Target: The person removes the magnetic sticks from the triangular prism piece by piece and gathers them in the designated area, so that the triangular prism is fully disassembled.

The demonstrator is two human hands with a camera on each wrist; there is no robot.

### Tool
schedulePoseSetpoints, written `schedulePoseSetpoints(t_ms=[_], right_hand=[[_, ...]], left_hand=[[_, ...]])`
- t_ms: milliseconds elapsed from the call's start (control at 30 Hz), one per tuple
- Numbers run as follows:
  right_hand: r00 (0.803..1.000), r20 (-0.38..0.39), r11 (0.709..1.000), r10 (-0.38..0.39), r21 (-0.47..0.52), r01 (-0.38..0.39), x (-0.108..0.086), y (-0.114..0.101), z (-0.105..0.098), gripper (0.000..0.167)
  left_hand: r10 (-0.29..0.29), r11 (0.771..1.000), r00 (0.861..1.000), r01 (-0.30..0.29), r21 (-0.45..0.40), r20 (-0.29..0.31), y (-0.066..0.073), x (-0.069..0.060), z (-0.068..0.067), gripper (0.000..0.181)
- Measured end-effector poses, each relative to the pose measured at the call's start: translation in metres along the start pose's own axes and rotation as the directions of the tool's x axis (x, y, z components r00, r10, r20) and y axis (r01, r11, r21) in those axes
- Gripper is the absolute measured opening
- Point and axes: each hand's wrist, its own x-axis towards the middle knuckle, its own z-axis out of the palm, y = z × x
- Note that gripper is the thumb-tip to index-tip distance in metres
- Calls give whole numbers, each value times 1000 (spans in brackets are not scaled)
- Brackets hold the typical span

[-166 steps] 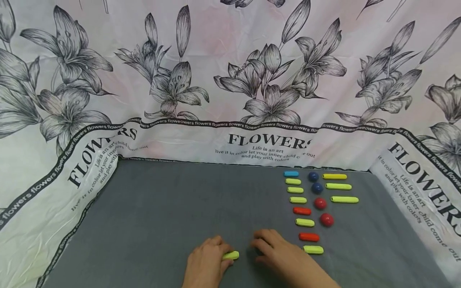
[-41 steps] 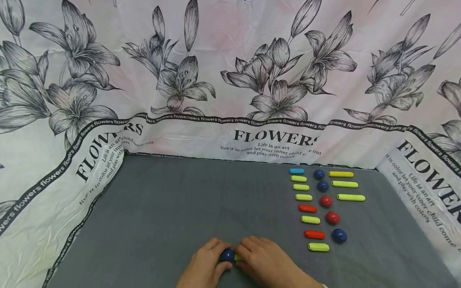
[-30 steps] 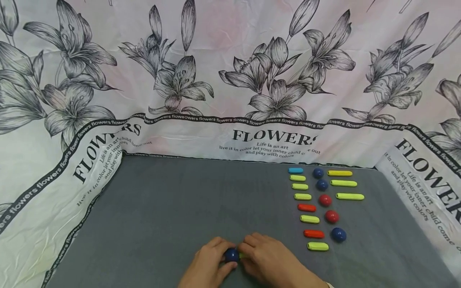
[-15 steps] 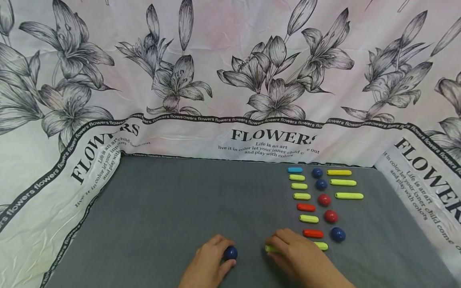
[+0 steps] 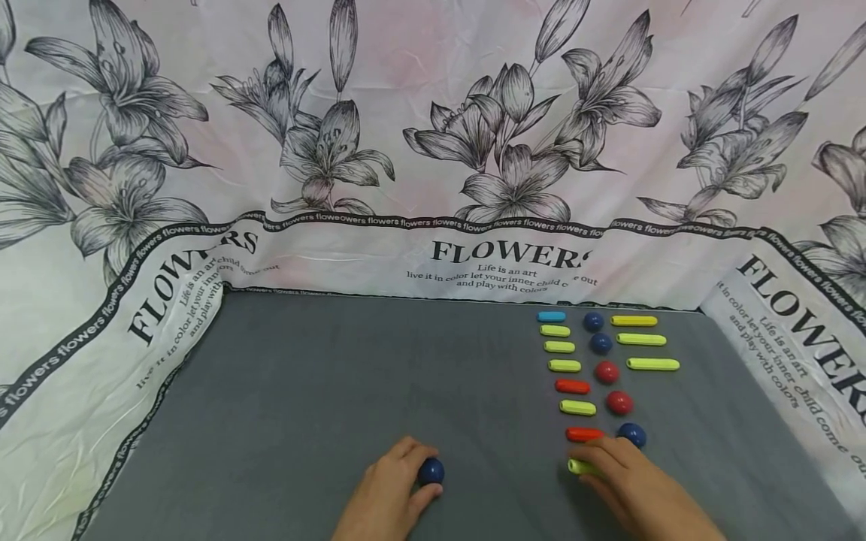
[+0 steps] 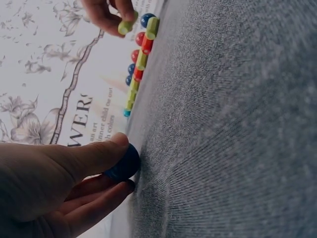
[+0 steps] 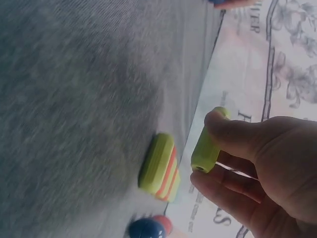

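On the grey cloth at the front centre, my left hand (image 5: 389, 488) holds a blue ball (image 5: 431, 472) between thumb and fingers. The left wrist view shows the same ball (image 6: 126, 163) resting at the cloth. My right hand (image 5: 632, 481) pinches a short yellow-green rod (image 7: 207, 148) with a small hole in its end, raised off the cloth. Below it in the right wrist view lies another short yellow-green rod (image 7: 157, 163), nearest in a column. Just beyond the right hand sit a red rod (image 5: 583, 434) and a blue ball (image 5: 632, 434).
Short rods, blue (image 5: 551, 317), yellow-green (image 5: 564, 366) and red (image 5: 572, 386), form a column on the right. Beside them runs a line of blue (image 5: 601, 343) and red balls (image 5: 619, 403), then longer yellow rods (image 5: 652, 364). A flower-printed cloth (image 5: 501, 263) rises behind.
A blue ball has come into my left hand, and another stands by the column. Both hands were together at the ball and rod; then my right hand carried the yellow-green rod away rightward.
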Motion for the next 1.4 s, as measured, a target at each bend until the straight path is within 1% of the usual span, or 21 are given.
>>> schedulePoseSetpoints(t_ms=[67,100,167,200,267,300,400,533,600,667,800,1100,1267,1400], right_hand=[[1000,-3,1000,0,-5,0,-4,4,-1,44],[1000,11,1000,9,-3,-9,-5,6,-2,42],[1000,26,1000,0,-13,0,-7,9,-3,40],[999,47,1000,2,-11,-1,-8,11,-3,39],[994,105,999,32,-7,-31,-9,13,-4,35],[990,137,999,44,-3,-44,-10,14,-5,33],[978,201,998,64,7,-67,-11,18,-4,30],[968,244,998,62,6,-66,-13,22,0,27],[967,251,998,54,5,-57,-14,24,2,27],[970,239,999,41,5,-44,-15,24,5,26],[971,237,999,35,15,-39,-16,25,8,26],[963,264,997,45,47,-59,-18,26,11,25],[962,269,998,56,19,-63,-16,26,12,26],[965,253,998,66,-10,-66,-15,22,9,28]], left_hand=[[-5,1000,1000,5,-2,4,0,0,0,37],[-8,1000,1000,8,-3,7,0,0,-1,37],[-18,1000,1000,18,-4,15,1,0,-1,37],[-22,1000,1000,22,-4,19,1,0,-2,37],[-26,1000,999,26,-2,23,1,1,-2,37],[-25,1000,999,25,0,22,1,1,-2,37],[-13,1000,1000,13,4,10,1,0,-2,37],[-5,1000,1000,4,9,4,1,0,-1,37],[-5,1000,1000,5,11,6,2,0,-1,37],[-4,1000,1000,4,10,9,2,0,-1,37],[-7,1000,1000,7,10,16,2,0,-1,37],[-10,1000,1000,10,18,11,4,0,-1,36],[-14,999,1000,14,35,1,5,0,0,37],[-9,999,1000,10,45,-8,6,0,0,39]])
